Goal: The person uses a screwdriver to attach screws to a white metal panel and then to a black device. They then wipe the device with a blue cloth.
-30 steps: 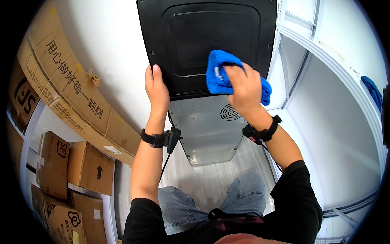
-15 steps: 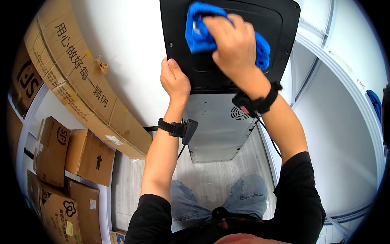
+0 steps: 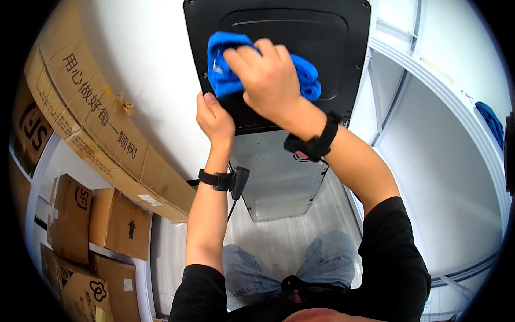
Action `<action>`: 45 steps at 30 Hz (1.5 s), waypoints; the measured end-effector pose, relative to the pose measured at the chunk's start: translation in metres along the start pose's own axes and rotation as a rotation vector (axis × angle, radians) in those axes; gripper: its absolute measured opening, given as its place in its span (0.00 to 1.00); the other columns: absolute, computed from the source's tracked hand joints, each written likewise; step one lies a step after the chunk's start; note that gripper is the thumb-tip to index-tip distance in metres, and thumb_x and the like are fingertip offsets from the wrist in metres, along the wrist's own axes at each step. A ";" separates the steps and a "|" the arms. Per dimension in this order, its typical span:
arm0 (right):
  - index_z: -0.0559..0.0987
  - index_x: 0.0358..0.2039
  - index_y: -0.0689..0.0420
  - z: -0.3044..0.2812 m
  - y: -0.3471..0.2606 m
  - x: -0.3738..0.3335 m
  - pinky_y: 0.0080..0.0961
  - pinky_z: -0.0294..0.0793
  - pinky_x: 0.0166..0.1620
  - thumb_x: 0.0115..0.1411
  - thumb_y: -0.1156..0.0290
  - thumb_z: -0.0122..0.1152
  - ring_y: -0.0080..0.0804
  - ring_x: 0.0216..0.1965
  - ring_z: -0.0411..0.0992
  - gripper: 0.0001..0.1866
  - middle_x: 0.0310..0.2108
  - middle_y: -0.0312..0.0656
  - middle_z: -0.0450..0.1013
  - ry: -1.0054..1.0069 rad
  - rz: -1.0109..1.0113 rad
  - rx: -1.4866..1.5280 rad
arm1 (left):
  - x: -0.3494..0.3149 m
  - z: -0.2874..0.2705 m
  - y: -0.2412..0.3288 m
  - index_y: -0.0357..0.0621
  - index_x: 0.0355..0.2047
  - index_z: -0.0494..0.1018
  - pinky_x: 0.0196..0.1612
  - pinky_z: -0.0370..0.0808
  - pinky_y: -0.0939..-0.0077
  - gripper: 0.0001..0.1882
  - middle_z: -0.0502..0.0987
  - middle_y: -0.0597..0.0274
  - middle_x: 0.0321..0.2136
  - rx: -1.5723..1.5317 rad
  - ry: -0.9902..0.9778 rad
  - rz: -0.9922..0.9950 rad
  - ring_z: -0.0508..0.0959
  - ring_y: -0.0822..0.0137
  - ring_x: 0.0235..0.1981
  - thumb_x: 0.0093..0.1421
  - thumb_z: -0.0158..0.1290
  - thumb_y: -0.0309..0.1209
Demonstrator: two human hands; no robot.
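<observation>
A black panel [image 3: 332, 45] with a raised rounded outline and screws along its rim tops a tall grey metal cabinet [image 3: 279, 182]. My left hand [image 3: 215, 119] grips the panel's left edge near its lower corner, thumb on the face and the other fingers hidden behind. Pressed against the panel is a folded blue cloth [image 3: 306, 72], which my right hand [image 3: 271, 80] holds from above with bent fingers. Both wrists carry black straps with small devices.
On the left, a long cardboard carton [image 3: 102, 118] leans by the white wall, beside shelves stacked with cardboard boxes [image 3: 120, 222]. White-framed shelving [image 3: 456, 96] stands on the right, with a dark blue cloth [image 3: 489, 124] on it. The floor [image 3: 263, 236] is grey wood-look.
My right hand has slid the blue cloth leftward across the panel, closer to its left edge. My left hand keeps its hold there. The whole view has shifted slightly.
</observation>
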State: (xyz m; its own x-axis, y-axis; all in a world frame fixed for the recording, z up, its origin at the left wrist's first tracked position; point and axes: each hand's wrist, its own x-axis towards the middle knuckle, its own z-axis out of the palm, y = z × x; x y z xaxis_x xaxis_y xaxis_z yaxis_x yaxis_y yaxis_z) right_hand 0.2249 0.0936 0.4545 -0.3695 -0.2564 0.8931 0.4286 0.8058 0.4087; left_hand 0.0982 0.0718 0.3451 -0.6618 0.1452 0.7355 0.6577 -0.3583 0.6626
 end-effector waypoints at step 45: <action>0.73 0.47 0.52 -0.105 0.127 -0.034 0.41 0.69 0.40 0.38 0.82 0.56 0.49 0.39 0.69 0.30 0.39 0.47 0.69 -0.039 0.267 -0.302 | 0.011 -0.018 -0.017 0.34 0.50 0.66 0.50 0.67 0.72 0.20 0.74 0.54 0.43 -0.188 -0.246 0.038 0.73 0.63 0.44 0.69 0.37 0.38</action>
State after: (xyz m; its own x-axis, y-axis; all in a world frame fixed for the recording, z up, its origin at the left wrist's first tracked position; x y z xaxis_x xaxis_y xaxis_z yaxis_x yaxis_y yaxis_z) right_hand 0.3781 0.1488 0.4959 -0.2407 -0.0345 0.9700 0.7343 0.6470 0.2052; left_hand 0.0734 0.0634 0.3393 -0.5157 0.3390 0.7869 0.5874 -0.5287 0.6127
